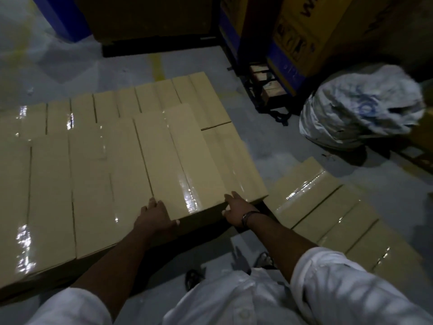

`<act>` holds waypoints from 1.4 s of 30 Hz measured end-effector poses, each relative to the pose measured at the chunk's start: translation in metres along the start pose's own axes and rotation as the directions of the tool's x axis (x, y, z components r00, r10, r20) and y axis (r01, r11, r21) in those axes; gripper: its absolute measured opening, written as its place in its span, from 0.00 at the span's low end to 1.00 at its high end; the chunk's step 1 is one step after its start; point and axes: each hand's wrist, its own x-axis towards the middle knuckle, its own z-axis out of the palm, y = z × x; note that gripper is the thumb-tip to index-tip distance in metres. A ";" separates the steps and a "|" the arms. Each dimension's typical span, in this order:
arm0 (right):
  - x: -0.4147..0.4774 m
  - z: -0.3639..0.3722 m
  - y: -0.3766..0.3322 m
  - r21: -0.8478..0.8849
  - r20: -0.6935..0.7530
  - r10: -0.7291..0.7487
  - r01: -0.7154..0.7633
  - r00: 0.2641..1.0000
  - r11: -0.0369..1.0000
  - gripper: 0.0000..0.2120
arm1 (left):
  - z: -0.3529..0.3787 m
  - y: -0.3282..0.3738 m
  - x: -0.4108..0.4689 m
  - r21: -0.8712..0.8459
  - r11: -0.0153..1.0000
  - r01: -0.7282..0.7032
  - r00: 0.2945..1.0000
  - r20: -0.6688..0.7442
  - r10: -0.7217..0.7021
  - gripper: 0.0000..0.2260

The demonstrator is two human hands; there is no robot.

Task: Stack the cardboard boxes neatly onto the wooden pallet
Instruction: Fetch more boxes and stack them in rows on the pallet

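A long taped cardboard box lies on the right end of the top layer of the box stack. My left hand grips its near left corner, fingers on top by the seam, thumb along the near edge. At the near right corner, my right hand holds it, fingers on the top face and thumb on the end face. The stack hides the wooden pallet beneath it.
A row of loose boxes lies on the floor to my right. A white sack sits beyond them. Large cartons and a dark loaded pallet stand at the back. Grey floor separates these.
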 end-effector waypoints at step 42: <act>0.097 0.023 0.521 0.822 -0.099 0.654 -0.309 0.750 0.479 0.31 | 0.207 0.534 0.259 0.253 0.776 -0.578 0.816 0.211 0.539 0.31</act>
